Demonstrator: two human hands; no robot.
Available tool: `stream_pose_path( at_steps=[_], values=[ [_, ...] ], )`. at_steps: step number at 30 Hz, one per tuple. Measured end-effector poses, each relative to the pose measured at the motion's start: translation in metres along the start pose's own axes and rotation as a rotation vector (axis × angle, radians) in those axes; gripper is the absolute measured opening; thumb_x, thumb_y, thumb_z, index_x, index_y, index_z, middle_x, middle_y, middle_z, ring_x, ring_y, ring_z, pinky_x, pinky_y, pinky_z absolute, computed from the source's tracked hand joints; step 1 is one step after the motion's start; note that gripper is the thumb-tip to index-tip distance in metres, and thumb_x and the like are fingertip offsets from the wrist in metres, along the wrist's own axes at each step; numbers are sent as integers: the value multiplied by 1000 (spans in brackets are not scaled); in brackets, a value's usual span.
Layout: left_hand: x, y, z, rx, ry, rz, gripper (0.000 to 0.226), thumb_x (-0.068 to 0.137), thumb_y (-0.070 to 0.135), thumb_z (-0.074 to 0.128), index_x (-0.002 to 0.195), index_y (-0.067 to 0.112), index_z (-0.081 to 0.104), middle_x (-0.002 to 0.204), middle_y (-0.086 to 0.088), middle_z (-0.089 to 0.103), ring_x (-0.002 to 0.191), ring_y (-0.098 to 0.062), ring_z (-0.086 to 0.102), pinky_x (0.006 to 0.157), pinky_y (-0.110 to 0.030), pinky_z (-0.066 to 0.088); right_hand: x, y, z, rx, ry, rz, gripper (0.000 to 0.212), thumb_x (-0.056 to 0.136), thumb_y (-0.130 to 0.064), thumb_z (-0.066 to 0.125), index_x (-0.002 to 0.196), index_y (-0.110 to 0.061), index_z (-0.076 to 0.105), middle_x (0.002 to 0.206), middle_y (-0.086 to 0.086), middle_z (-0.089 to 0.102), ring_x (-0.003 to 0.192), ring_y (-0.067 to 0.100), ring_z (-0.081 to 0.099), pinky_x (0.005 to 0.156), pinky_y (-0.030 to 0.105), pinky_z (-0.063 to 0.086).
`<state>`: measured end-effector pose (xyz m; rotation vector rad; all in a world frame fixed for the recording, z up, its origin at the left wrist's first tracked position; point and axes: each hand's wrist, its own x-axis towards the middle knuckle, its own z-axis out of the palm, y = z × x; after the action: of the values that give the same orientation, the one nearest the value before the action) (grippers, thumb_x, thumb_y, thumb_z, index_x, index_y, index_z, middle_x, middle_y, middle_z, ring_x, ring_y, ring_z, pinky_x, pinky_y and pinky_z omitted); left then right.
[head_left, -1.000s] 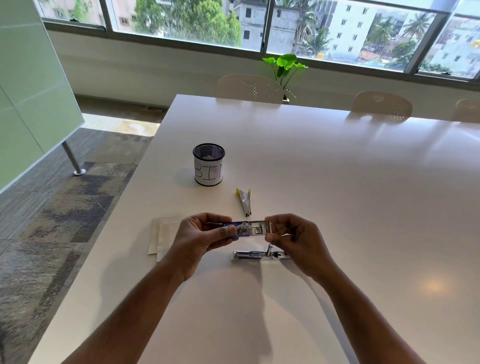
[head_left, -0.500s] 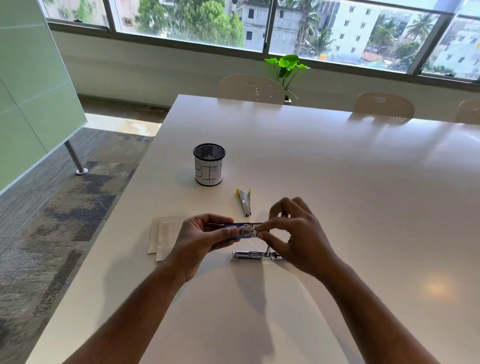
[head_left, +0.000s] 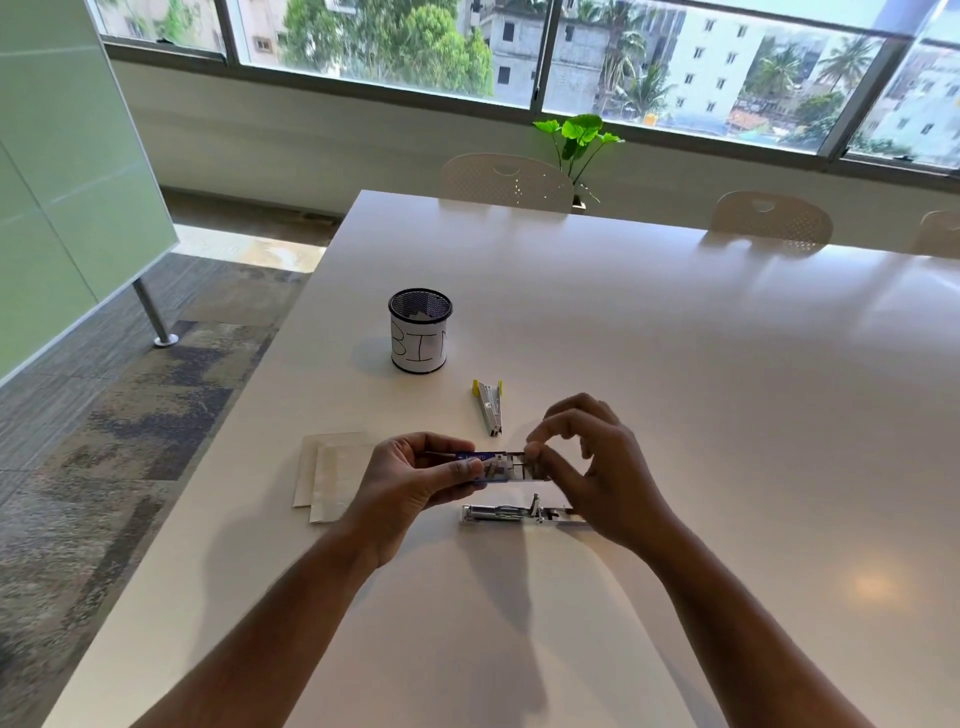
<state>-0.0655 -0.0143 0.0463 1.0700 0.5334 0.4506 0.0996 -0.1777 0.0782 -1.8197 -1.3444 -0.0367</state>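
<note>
Above the white table (head_left: 675, 415), my left hand (head_left: 415, 483) grips the blue end of a small blue and metal stapler body (head_left: 501, 466). My right hand (head_left: 597, 473) pinches its metal end with thumb and forefinger, the other fingers raised. Under the hands a loose metal stapler part (head_left: 511, 513) lies flat on the table, partly hidden by my right hand. A yellow and metal stapler piece (head_left: 490, 405) lies just beyond the hands.
A black mesh cup (head_left: 420, 332) labelled BIN stands further back left. Folded white papers (head_left: 332, 475) lie by the table's left edge, next to my left hand. Chairs (head_left: 506, 182) and a green plant (head_left: 579, 140) stand at the far side.
My right hand has shifted its hold on the stapler's metal end: from a full grip a second ago to a thumb-and-forefinger pinch with the other fingers lifted. My left hand stays put.
</note>
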Motion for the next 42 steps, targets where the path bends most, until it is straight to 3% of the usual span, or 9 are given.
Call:
stream_pose_path(
  at_steps=[3,7,12,18,21,23,27,30,42],
  values=[
    [1,-2,0,-35,16,-3,36,64,4,86,98,-3,74,98,-28,77,78,-31,79,67,-26,63,3,14,-4,171,122,246,12,92,-23,78,86,-31,72,89,-13,74,80,7,67,62,17,45],
    [1,-3,-1,-48,26,-3,40,64,4,85,100,-5,73,99,-28,77,77,-30,79,68,-25,63,-4,43,-9,-14,60,441,13,87,-25,83,78,-30,75,76,-13,76,70,3,68,67,24,51],
    [2,-3,-2,-38,29,-9,42,63,5,86,102,-5,72,100,-28,77,79,-31,79,68,-25,63,-20,57,-6,-215,-109,472,4,86,-26,83,88,-24,82,87,-10,80,78,6,73,82,37,59],
    [1,-4,-2,-38,24,-23,39,64,4,86,101,-4,73,100,-28,77,79,-31,79,69,-26,64,-20,58,-6,-239,-28,461,9,91,-19,77,95,-24,83,97,-11,81,86,4,72,83,29,57],
    [1,-3,-3,-35,22,-17,40,64,4,86,101,-4,73,100,-28,77,79,-31,79,69,-26,64,-16,54,-11,-131,86,501,10,93,-17,75,93,-23,83,91,-14,80,80,-3,71,75,15,52],
    [1,-2,-3,-32,18,-13,41,63,5,86,101,-4,73,100,-27,77,80,-32,79,71,-28,65,-12,47,-13,80,124,552,10,94,-15,74,93,-20,82,84,-7,81,74,7,73,69,19,54],
    [0,0,0,-32,-7,-11,42,63,7,87,102,-3,73,102,-26,77,86,-34,78,77,-31,65,-10,19,-8,529,-42,604,8,93,-13,75,99,-12,79,84,9,80,77,18,75,65,24,60],
    [0,2,3,-21,-18,-4,42,63,8,87,102,-2,74,101,-25,78,88,-34,79,76,-31,66,-10,5,-1,723,-122,642,30,80,-21,81,105,-4,77,92,19,79,83,21,78,73,23,62],
    [-4,-1,15,35,-57,30,37,64,6,87,97,-2,75,96,-26,78,80,-32,79,68,-27,63,-15,-4,11,770,-100,648,52,66,-20,92,112,-5,72,81,23,76,62,20,72,56,24,58]
  ],
)
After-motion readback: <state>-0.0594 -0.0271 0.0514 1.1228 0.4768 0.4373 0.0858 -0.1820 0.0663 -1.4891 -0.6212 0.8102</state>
